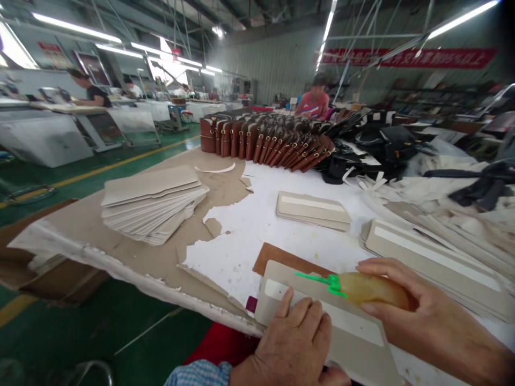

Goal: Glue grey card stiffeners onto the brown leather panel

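My right hand [406, 300] is wrapped round a squeeze bottle [372, 289] of yellowish-amber content with a green nozzle, which points left. Beneath the nozzle lies a beige panel [276, 313] with rounded corners and a paler strip [354, 324] along it. My left hand [295, 335] rests on this panel, palm down, fingers somewhat apart. A brown leather-like piece [267, 257] shows from under the panel's far edge. At its left end sits a small dark purple tab [251, 304].
Fanned beige panels [153, 187] lie at the left. Beyond my hands are smaller stacked panels [314, 209]; longer ones [434, 257] lie at right. Brown buckled bags [261, 136] stand at the back, beside black pieces [374, 145]. A person [314, 102] is behind them. Torn white paper [229, 257] covers part of the table.
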`<state>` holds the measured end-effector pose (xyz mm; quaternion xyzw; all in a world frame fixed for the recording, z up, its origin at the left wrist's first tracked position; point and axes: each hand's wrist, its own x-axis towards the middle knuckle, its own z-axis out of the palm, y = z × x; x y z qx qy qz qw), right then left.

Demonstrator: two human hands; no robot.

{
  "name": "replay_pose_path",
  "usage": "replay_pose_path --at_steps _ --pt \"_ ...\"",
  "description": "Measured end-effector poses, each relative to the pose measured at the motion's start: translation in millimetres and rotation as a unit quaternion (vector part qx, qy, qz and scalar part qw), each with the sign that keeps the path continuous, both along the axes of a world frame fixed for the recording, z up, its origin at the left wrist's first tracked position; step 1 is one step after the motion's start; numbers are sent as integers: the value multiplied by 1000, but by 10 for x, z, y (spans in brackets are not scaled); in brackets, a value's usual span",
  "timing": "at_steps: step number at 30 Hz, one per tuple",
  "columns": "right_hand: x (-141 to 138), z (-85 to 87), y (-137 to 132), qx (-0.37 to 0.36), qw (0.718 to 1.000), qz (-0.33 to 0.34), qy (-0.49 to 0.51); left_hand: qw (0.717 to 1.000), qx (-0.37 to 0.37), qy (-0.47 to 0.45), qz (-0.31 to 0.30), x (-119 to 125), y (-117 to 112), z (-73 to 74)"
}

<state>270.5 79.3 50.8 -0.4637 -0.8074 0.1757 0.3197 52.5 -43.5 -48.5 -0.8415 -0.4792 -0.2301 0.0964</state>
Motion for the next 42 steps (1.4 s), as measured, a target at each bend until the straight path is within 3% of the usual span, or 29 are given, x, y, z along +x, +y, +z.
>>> replay_pose_path --at_steps 3,6,16,24,34,42 --pt "-32 -94 17 -133 989 3 67 1000 -19 2 -3 2 3 3" --pt "-85 -200 5 -162 980 -35 108 1000 -18 3 -1 5 2 -5" --pt "-529 -123 -76 13 999 -10 35 1000 -18 9 2 3 -16 63" --pt "-765 -104 18 49 997 48 21 1000 -19 16 2 15 9 -35" --pt "-830 -161 71 94 993 77 5 999 -31 20 5 3 -18 42" --pt "-943 -32 109 121 987 105 -30 1000 9 17 12 -3 -5 -13"
